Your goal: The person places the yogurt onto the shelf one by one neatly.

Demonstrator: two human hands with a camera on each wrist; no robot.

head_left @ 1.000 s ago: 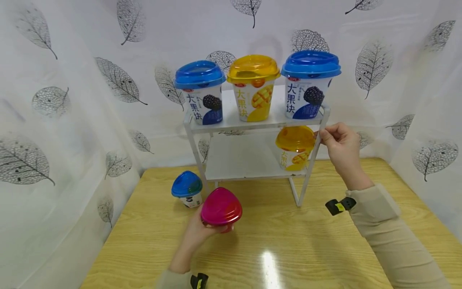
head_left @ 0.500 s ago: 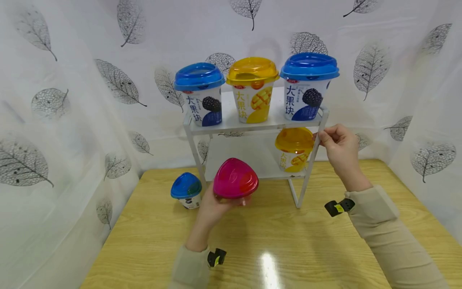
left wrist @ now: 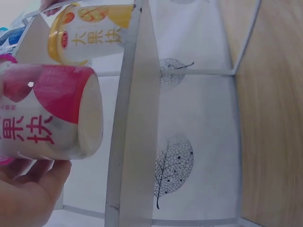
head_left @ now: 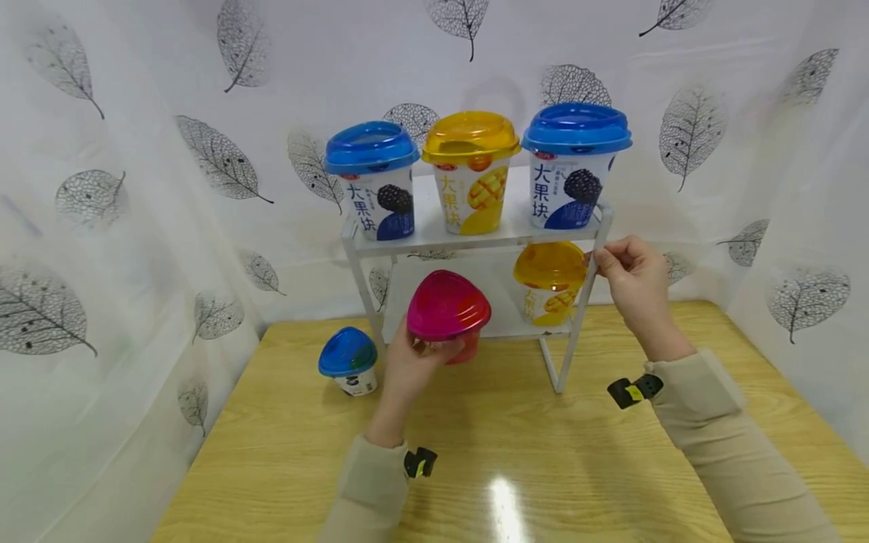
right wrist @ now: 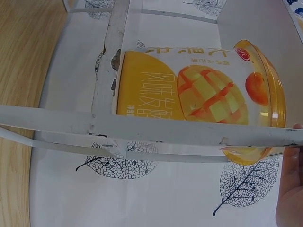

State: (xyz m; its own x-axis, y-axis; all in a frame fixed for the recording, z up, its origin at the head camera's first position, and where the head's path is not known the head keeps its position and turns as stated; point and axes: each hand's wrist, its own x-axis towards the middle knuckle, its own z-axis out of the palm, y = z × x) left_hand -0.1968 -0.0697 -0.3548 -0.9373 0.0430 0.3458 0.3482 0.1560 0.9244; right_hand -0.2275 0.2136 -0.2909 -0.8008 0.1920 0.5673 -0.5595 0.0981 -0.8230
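Note:
My left hand (head_left: pixel 410 366) grips a yogurt cup with a pink lid (head_left: pixel 448 305), held up in front of the lower shelf (head_left: pixel 498 324) of a white two-tier rack. In the left wrist view, the cup's base (left wrist: pixel 91 118) points toward the shelf's front edge (left wrist: pixel 120 142), with fingers curled under its side. My right hand (head_left: pixel 638 283) pinches the rack's right front post (head_left: pixel 588 286) between thumb and fingers. Just inside that post, a yellow-lidded mango yogurt cup (head_left: pixel 551 290) stands on the lower shelf; the post crosses it in the right wrist view.
On the top shelf (head_left: pixel 434 197) stand a blue-lidded blackberry cup (head_left: pixel 373 185), a yellow mango cup (head_left: pixel 471 177) and another blue-lidded cup (head_left: pixel 573 170). One more blue-lidded cup (head_left: pixel 349 360) sits on the wooden table (head_left: pixel 271 452), left of the rack. A leaf-patterned curtain (head_left: pixel 149 249) hangs behind.
My left hand has carried the pink-lidded cup up and to the right, from low beside the blue-lidded cup to in front of the lower shelf. The right hand stays at the post.

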